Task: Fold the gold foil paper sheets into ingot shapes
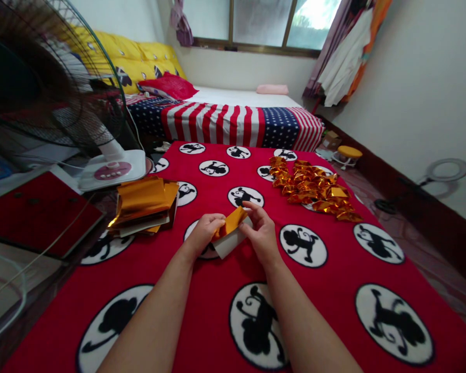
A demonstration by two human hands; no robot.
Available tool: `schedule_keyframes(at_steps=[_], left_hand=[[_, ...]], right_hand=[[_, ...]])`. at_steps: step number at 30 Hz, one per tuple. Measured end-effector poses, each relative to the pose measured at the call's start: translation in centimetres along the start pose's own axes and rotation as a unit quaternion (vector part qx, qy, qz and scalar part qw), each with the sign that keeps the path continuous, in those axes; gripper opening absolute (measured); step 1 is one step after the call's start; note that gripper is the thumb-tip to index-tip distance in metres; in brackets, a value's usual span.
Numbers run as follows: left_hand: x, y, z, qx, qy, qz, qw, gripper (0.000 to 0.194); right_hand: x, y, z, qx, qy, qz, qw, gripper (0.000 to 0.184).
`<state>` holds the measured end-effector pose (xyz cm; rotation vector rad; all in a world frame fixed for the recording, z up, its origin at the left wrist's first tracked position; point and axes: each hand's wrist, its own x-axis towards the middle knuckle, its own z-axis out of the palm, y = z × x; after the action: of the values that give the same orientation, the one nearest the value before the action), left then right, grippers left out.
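Between my two hands is a sheet of gold foil paper [233,221], partly folded, with its white back [230,245] showing along the lower side. My left hand [206,233] pinches its left end between thumb and fingers. At the right end my right hand [261,230] grips the paper, thumb on the near side and index finger on the upper edge. To the left lies a stack of gold foil sheets [143,204]. Several folded gold foil pieces [314,189] sit in rows at the right.
A red cloth [213,321] with black monkey prints covers the surface under my hands. At the left stand a fan [112,160] and a red board [39,210]. Beyond is a bed [233,124]; a yellow-topped stool [349,152] stands right.
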<state>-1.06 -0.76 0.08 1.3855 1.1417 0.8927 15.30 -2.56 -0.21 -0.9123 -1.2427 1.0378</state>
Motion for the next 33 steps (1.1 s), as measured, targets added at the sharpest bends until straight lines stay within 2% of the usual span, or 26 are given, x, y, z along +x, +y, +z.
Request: schedule_keyframes(at_steps=[4,8,11,15,18,24,26,30,33], left_hand=[[-0.1,0.1,0.0,0.020,-0.007,0.007,1.000,0.023],[-0.1,0.3,0.1,0.013,-0.003,0.015,1.000,0.024],[-0.2,0.6,0.2,-0.013,0.026,0.051,0.998,0.029],[-0.5,0.8,0.1,-0.061,0.039,0.065,0.995,0.050],[-0.7,0.9,-0.1,-0.063,0.011,0.057,0.996,0.055],[-0.9,1.0,-0.2,-0.085,-0.019,0.088,0.992,0.061],[-0.7,0.8,-0.1,-0.077,-0.004,0.081,0.994,0.058],[0.0,-0.1,0.3,-0.090,0.066,0.029,0.993,0.048],[0.3,-0.8,0.4,-0.093,0.085,0.021,0.992,0.044]], right_hand=[[-0.1,-0.5,-0.3,-0.069,-0.005,0.002,0.998,0.052],[0.1,-0.5,-0.5,-0.116,-0.008,-0.053,0.992,0.030],[0.2,-0.3,-0.6,-0.119,0.011,-0.074,0.990,0.018],[0.3,0.0,-0.7,-0.128,0.056,-0.042,0.989,0.016],[0.2,0.1,-0.8,-0.123,0.069,-0.010,0.990,0.018],[0.1,0.9,-1.0,-0.137,0.111,0.022,0.984,0.025],[0.1,1.0,-1.1,-0.135,0.118,0.017,0.984,0.026],[0.2,0.6,-0.9,-0.127,0.118,-0.004,0.985,0.023],[0.3,0.3,-0.8,-0.116,0.123,-0.002,0.986,0.022]])
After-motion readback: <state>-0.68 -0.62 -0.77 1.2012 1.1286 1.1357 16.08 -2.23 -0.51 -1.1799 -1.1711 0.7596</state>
